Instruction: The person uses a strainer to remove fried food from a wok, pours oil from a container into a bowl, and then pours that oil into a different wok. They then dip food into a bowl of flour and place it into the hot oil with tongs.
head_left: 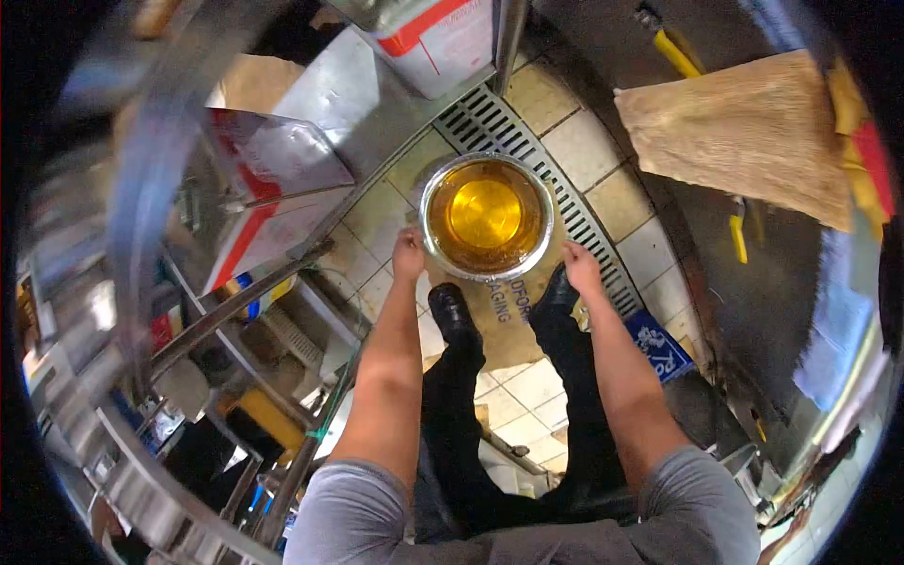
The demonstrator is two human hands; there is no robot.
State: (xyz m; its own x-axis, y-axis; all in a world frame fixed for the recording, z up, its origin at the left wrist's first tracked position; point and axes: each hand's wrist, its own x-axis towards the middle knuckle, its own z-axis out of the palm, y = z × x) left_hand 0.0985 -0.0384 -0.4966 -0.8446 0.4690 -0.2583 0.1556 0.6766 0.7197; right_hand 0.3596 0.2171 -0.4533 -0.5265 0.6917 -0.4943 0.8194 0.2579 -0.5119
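Note:
A round metal bowl (439,247) containing clear golden liquid rests on a brown printed cardboard sheet (504,334) at floor level. My left hand (409,256) is closed at the sheet's left edge, close beside the bowl rim. On the other side, my right hand (583,267) pinches the sheet's right edge, with a small gap between the fingers and the bowl. The exact grip of the fingertips is small in the view. Black shoes show just below the bowl, on or beside the cardboard.
A slotted floor drain (595,247) runs along the right of the bowl. Red-and-white tins (438,52) stand on a metal shelf at the upper left. Metal racks line the left. On the right are a brown mat (739,127) and a blue box (659,348).

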